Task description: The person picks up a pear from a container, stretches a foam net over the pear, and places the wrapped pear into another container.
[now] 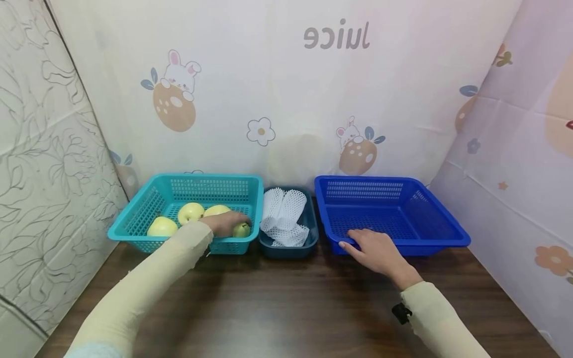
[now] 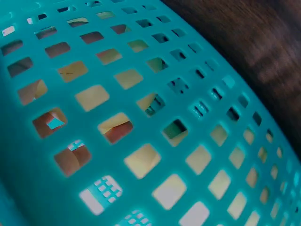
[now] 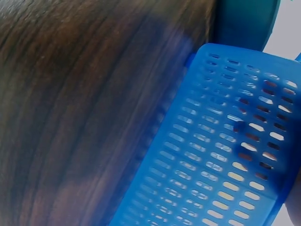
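Observation:
In the head view, my left hand [image 1: 227, 223] reaches into the teal basket [image 1: 210, 181] at the left, its fingers curled over a greenish round fruit [image 1: 241, 230] near the front right corner. Several pale yellow apples [image 1: 191, 213] lie to the left of that hand. The left wrist view shows the perforated wall of the teal basket [image 2: 113, 108], with parts of hand and fruit behind its holes. My right hand [image 1: 375, 250] holds the front rim of the blue basket [image 1: 394, 242], fingers over the rim and thumb at its outer side.
Between the two baskets stands a dark blue-grey bin [image 1: 288, 252] with white foam net sleeves [image 1: 286, 214] in it. All three stand on a dark wooden table [image 1: 277, 303]. A printed curtain [image 1: 277, 89] hangs close behind and a patterned panel stands at the left.

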The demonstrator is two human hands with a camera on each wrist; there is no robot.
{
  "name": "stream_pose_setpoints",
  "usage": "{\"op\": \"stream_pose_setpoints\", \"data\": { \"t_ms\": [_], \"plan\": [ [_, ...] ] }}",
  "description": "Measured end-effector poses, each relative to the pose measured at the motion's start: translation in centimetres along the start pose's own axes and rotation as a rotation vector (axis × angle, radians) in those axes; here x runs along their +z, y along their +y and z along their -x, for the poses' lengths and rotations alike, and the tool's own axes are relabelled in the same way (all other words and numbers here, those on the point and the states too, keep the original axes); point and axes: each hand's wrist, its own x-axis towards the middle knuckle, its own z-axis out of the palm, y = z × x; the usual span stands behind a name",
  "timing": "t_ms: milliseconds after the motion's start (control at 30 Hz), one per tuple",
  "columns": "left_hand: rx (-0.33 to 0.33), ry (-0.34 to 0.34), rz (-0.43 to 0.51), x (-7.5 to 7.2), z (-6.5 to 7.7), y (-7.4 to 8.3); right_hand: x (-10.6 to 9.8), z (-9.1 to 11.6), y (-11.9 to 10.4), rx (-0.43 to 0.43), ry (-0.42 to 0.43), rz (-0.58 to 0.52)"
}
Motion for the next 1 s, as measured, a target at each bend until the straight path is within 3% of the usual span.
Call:
{"op": "stream_pose_setpoints", "data": {
  "t_ms": [267, 533, 800, 1000],
  "plan": [
    [-0.025, 0.105, 0.135, 0.5, 0.5, -1.3, 0.3, 0.0, 0.1, -0.019, 0.035, 0.024],
    [-0.02, 0.266, 0.335, -0.6, 2.4, -1.0, 0.3, 0.0, 0.1, -0.019, 0.045, 0.024],
    [-0.081, 0.337, 0.44, -1.6, 4.5, -0.5, -0.2, -0.1, 0.2, 0.002, -0.013, -0.009],
    [-0.084, 0.361, 0.504, -1.9, 5.7, 0.1, -1.2, -0.1, -0.2, 0.012, -0.052, -0.073]
  ]
}}
